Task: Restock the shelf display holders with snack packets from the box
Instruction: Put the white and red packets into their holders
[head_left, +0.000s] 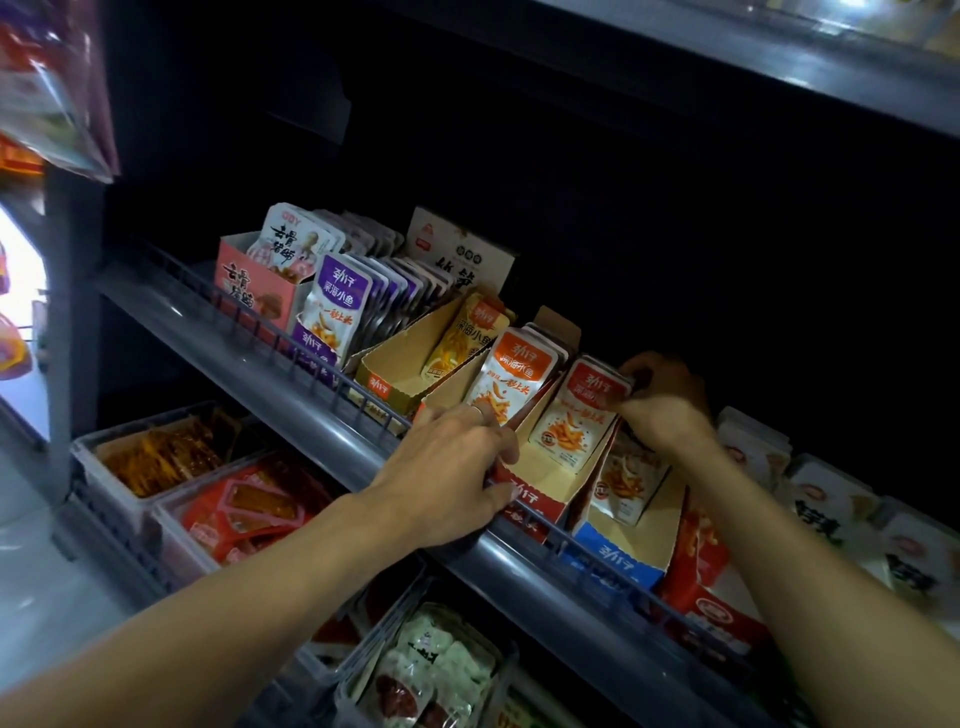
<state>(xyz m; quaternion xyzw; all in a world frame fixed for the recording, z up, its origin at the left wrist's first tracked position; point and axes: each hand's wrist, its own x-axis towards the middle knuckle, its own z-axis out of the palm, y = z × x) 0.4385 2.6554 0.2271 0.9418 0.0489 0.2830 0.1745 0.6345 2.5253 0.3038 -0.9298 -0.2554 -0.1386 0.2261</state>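
Landmark: the red-fronted cardboard display holder (540, 499) on the grey shelf rail (322, 426). The left hand (452, 467) grips its front left corner, fingers curled closed around the wall. Inside it, the right hand (665, 400) pinches the top edge of one upright red-and-white snack packet (576, 415). Left of it stand three more cardboard holders; right of it, one blue-fronted holder (618, 561)
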